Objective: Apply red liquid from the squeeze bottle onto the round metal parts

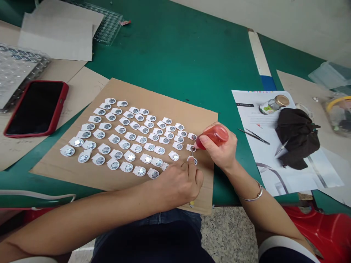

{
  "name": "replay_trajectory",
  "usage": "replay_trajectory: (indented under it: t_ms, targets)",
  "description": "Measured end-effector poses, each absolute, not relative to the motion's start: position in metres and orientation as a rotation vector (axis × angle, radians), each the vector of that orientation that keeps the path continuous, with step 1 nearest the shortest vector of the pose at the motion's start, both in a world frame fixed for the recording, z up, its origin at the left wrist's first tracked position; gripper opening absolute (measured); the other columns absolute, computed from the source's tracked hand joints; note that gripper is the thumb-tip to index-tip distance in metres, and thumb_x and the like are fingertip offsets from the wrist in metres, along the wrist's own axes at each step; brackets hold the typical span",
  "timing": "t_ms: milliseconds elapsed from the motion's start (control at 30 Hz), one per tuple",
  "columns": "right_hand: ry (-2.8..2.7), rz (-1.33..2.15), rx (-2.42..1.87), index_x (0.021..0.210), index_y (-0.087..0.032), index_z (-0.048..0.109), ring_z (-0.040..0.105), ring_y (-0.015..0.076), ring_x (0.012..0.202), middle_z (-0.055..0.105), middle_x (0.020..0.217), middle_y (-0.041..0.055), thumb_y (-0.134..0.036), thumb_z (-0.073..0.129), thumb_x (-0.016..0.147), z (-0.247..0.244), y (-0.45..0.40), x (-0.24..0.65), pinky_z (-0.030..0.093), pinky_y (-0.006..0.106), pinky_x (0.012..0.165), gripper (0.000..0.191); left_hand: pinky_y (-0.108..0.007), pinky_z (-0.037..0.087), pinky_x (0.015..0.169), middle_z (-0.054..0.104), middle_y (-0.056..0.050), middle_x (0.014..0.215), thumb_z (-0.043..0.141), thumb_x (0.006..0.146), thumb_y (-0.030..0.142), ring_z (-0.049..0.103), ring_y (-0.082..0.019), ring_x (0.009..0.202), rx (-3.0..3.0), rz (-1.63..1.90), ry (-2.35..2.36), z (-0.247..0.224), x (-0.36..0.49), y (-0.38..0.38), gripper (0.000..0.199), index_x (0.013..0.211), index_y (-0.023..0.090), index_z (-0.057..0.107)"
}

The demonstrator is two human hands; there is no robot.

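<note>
Several small round silver pieces on white tabs [114,138] lie in rough rows on a brown cardboard sheet [90,179]. My right hand [223,149] is wrapped round a red translucent bottle [216,135], its tip pointing down to the left at a piece near the sheet's right side. Just below that tip, my left hand [181,182] is closed, fingers pressed together around a thin metal tool [192,152] that reaches up to the same piece. A yellow bit of a handle shows under this hand.
At left are a red-cased phone [34,107], a clear tray [19,69] and grey card [57,33]. Printed paper [252,128] at right bears tweezers [255,136], a small jar [274,105] and black cloth [297,137]. A red stool [323,226] stands below.
</note>
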State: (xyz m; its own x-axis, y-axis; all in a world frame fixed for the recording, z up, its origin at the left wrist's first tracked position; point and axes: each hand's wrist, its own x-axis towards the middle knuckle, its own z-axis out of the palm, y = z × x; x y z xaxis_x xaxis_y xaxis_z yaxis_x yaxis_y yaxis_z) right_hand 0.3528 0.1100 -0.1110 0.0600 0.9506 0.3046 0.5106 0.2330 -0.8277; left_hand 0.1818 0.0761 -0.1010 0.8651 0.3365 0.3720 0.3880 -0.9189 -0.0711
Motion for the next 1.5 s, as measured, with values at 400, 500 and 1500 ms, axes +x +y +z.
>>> replay_trajectory:
  t_ms: [400,500,1500]
  targets:
    - [-1.609,0.568,-1.387,0.070,-0.017,0.059,0.055,0.0124,0.064,0.058,0.068,0.0021,-0.035,0.064,0.072,-0.1122,0.1098,0.3525,0.048,0.030,0.063,0.019,-0.033,0.054,0.056,0.064,-0.026,0.092,0.038,0.079,0.001,0.066,-0.026,0.075,-2.904,-0.494,-0.563,-0.1009,0.1824,0.0760,0.015,0.076,0.006,0.052]
    - [-1.603,0.559,-1.375,0.070,-0.017,0.058,0.055,0.0125,0.065,0.059,0.069,0.0023,-0.034,0.064,0.072,-0.1123,0.1109,0.3524,0.047,0.031,0.063,0.018,-0.033,0.054,0.058,0.064,-0.026,0.092,0.039,0.080,0.001,0.067,-0.026,0.075,-2.898,-0.497,-0.563,-0.1011,0.1823,0.0762,0.014,0.076,0.006,0.052]
    - [-1.694,0.330,-1.349,0.069,-0.018,0.056,0.051,0.0092,0.061,0.057,0.068,-0.0002,-0.031,0.066,0.071,-0.1105,0.1144,0.3588,0.044,0.027,0.059,0.016,-0.033,0.054,0.059,0.060,-0.011,0.067,0.039,0.078,0.001,0.063,-0.022,0.069,-2.968,-0.502,-0.632,-0.0989,0.1780,0.0821,0.016,0.076,0.010,0.052]
